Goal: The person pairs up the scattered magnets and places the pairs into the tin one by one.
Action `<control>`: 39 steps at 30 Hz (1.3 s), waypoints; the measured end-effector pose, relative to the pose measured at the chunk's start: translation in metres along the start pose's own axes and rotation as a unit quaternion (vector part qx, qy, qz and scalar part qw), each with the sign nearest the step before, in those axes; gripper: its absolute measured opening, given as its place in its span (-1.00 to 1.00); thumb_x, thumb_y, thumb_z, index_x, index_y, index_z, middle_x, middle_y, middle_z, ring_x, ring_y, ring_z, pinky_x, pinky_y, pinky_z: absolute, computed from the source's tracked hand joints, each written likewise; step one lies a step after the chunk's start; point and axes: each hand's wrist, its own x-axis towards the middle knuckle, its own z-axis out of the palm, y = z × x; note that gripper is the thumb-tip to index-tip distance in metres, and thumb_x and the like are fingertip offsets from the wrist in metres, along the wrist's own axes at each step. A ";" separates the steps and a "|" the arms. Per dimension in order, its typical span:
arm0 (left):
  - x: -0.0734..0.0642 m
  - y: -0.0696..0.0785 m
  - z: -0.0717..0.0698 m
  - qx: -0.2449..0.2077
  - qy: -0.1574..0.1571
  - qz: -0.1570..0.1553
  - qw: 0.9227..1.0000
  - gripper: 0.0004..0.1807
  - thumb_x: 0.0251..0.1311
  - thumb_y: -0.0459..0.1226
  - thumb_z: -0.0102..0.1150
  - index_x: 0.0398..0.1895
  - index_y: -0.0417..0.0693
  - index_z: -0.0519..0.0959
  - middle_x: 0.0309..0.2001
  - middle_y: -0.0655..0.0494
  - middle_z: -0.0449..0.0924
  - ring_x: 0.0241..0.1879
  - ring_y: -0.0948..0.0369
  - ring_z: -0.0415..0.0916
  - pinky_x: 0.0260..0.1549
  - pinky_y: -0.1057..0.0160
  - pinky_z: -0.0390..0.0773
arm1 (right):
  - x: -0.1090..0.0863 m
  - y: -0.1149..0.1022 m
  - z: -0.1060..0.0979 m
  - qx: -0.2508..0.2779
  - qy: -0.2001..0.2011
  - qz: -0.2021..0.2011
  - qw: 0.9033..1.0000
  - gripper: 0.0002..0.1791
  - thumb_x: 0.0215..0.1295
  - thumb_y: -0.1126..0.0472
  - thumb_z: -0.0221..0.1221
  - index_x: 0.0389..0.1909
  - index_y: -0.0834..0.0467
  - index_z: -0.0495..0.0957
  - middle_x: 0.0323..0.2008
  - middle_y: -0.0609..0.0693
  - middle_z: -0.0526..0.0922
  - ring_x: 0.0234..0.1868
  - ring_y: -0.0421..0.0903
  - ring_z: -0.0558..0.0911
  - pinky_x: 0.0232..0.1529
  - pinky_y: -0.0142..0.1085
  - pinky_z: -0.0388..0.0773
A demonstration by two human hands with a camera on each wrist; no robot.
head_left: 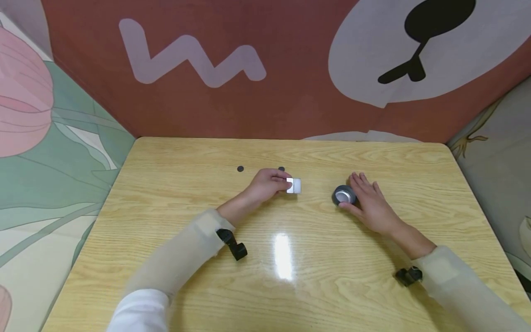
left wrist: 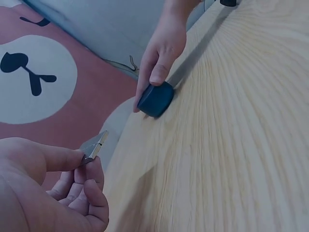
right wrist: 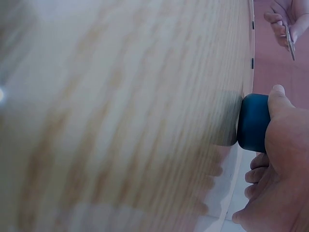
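My left hand (head_left: 266, 185) pinches a small, thin, silvery-white rectangular piece (head_left: 295, 186) between thumb and fingers, a little above the table. A dark line crosses the piece, and it looks thin edge-on in the left wrist view (left wrist: 99, 145). To the right, my right hand (head_left: 375, 207) holds a short, round, dark blue thing (head_left: 336, 199) with a silvery recessed face. Its thumb lies on the near side and the fingers stretch past the far side. The right wrist view has this round thing (right wrist: 253, 123) at the tabletop.
Two small black discs, a left one (head_left: 240, 168) and another (head_left: 281, 168) partly behind the left hand, lie toward the back of the wooden table (head_left: 166, 230). A patterned reddish wall (head_left: 290, 106) rises behind the far edge. Black cameras sit at both wrists.
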 end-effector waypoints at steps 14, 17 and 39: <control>0.015 0.016 0.035 -0.019 -0.022 0.012 1.000 -0.71 0.34 -0.39 0.27 0.08 -0.31 0.63 -0.17 -0.05 0.68 -0.23 0.13 0.62 -0.05 -0.01 0.60 | 0.001 -0.001 -0.001 -0.005 -0.002 0.007 1.000 -0.04 0.48 -0.11 0.17 0.54 0.45 -0.02 0.54 0.44 -0.06 0.57 0.35 -0.13 0.45 0.34 -0.25; 0.018 0.018 0.044 -0.021 -0.017 0.009 1.000 -0.72 0.32 -0.40 0.29 0.06 -0.31 0.65 -0.15 -0.07 0.71 -0.27 0.19 0.62 -0.02 -0.01 0.61 | 0.002 -0.001 -0.001 -0.005 -0.004 0.009 1.000 -0.04 0.49 -0.12 0.16 0.54 0.45 -0.02 0.55 0.43 -0.07 0.57 0.35 -0.14 0.44 0.35 -0.25; 0.037 0.021 0.093 -0.044 -0.011 0.004 0.999 -0.75 0.26 -0.44 0.33 -0.01 -0.36 0.68 -0.24 -0.02 0.72 -0.35 0.27 0.59 -0.09 0.10 0.66 | 0.002 -0.001 -0.001 -0.008 0.003 -0.003 1.000 -0.06 0.48 -0.10 0.17 0.53 0.47 0.00 0.53 0.45 -0.03 0.56 0.37 -0.10 0.39 0.42 -0.18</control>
